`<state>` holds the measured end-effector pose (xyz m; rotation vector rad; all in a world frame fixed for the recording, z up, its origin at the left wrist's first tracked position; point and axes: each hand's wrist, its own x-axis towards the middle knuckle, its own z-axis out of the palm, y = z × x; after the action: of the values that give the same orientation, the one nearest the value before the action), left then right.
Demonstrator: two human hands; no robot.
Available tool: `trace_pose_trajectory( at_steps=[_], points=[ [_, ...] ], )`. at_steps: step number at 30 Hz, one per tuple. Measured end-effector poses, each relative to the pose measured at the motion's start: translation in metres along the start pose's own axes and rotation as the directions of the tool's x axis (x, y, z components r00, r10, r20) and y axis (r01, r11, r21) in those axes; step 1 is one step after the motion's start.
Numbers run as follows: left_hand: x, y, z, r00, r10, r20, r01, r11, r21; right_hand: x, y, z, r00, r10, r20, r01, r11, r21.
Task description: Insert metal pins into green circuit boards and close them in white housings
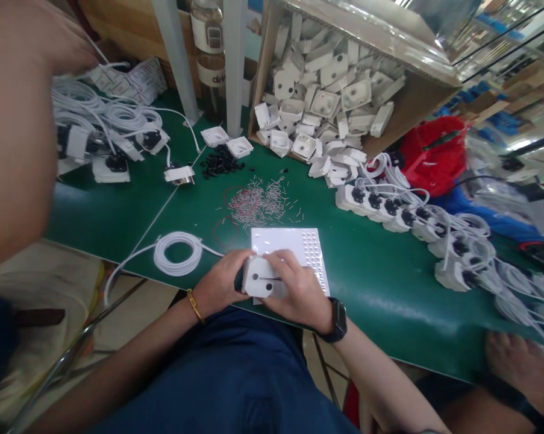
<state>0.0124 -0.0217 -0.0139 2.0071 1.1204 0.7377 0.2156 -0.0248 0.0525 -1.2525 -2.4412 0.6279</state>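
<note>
Between my two hands is a white plastic housing (256, 269) with two dark round spots on its upper face. My left hand (221, 278) is closed round its left side, where a bit of black shows. My right hand (299, 290) grips it from the right, fingers bent over its face. A thin dark line runs across the face toward my right fingers; I cannot make out what it is. Beneath and behind the housing lies a white sheet of small round stickers (314, 250). A coiled white cable (178, 253) rests left of my left hand, one end running toward it.
Small metal pins (256, 204) and black parts (220, 163) lie on the green table (199, 211). Behind stands a cardboard box (416, 78) full of white housings. Cabled units (391, 208) line the right; more cables (104, 108) lie left. Other people's arms (16, 120) reach in.
</note>
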Motion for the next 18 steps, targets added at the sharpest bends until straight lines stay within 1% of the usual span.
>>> trace_pose_trajectory(
  at_steps=[2, 3, 4, 6, 8, 9, 10, 11, 12, 13, 14, 15, 16, 17, 18],
  points=[
    [0.002, 0.002, -0.001, 0.999, 0.035, 0.005, -0.034, 0.999, -0.014, 0.001, -0.003, -0.012, 0.997, 0.013, -0.079, -0.010, 0.999, 0.043],
    [0.002, 0.002, -0.001, 0.999, 0.040, -0.001, -0.040, 0.999, -0.016, 0.002, -0.001, -0.017, 0.992, 0.038, -0.121, -0.034, 0.999, 0.036],
    [0.003, 0.003, -0.001, 0.999, 0.035, -0.013, -0.035, 0.999, -0.013, 0.004, 0.003, -0.021, 0.984, 0.082, -0.158, -0.082, 0.997, 0.005],
    [0.003, 0.003, -0.001, 0.999, 0.006, -0.032, -0.006, 1.000, 0.000, 0.005, 0.020, -0.023, 0.955, 0.218, -0.199, -0.238, 0.967, -0.085],
    [0.003, 0.002, 0.000, 1.000, -0.017, -0.020, 0.018, 1.000, 0.017, 0.005, 0.041, -0.020, 0.907, 0.366, -0.208, -0.400, 0.903, -0.155],
    [0.003, 0.002, 0.000, 1.000, -0.020, -0.013, 0.020, 0.999, 0.028, 0.004, 0.051, -0.016, 0.884, 0.415, -0.216, -0.452, 0.877, -0.165],
    [0.002, 0.001, 0.000, 1.000, -0.017, -0.009, 0.017, 0.999, 0.039, 0.002, 0.059, -0.013, 0.866, 0.440, -0.237, -0.480, 0.864, -0.151],
    [0.002, 0.001, 0.001, 1.000, -0.010, -0.007, 0.011, 0.999, 0.050, 0.000, 0.064, -0.010, 0.852, 0.440, -0.282, -0.484, 0.869, -0.106],
    [0.002, 0.001, 0.001, 1.000, -0.001, -0.006, 0.002, 0.998, 0.059, -0.002, 0.067, -0.008, 0.834, 0.429, -0.346, -0.466, 0.884, -0.028],
    [0.001, 0.001, 0.001, 1.000, 0.007, -0.005, -0.007, 0.998, 0.068, -0.005, 0.066, -0.008, 0.802, 0.422, -0.423, -0.429, 0.899, 0.085],
    [0.001, 0.000, 0.001, 1.000, 0.014, -0.005, -0.014, 0.997, 0.076, -0.008, 0.063, -0.009, 0.753, 0.431, -0.498, -0.372, 0.902, 0.218],
    [0.001, 0.000, 0.002, 1.000, 0.020, -0.004, -0.019, 0.996, 0.083, -0.011, 0.057, -0.010, 0.693, 0.456, -0.559, -0.298, 0.887, 0.353],
    [0.001, -0.001, 0.002, 1.000, 0.022, -0.003, -0.022, 0.996, 0.090, -0.015, 0.050, -0.011, 0.635, 0.493, -0.595, -0.215, 0.852, 0.476],
    [0.000, -0.002, 0.002, 1.000, 0.024, -0.003, -0.023, 0.995, 0.097, -0.018, 0.041, -0.012, 0.593, 0.537, -0.600, -0.140, 0.802, 0.581],
    [0.000, -0.002, 0.003, 1.000, 0.025, -0.005, -0.024, 0.994, 0.103, -0.021, 0.032, -0.011, 0.579, 0.583, -0.571, -0.083, 0.738, 0.669]
  ],
)
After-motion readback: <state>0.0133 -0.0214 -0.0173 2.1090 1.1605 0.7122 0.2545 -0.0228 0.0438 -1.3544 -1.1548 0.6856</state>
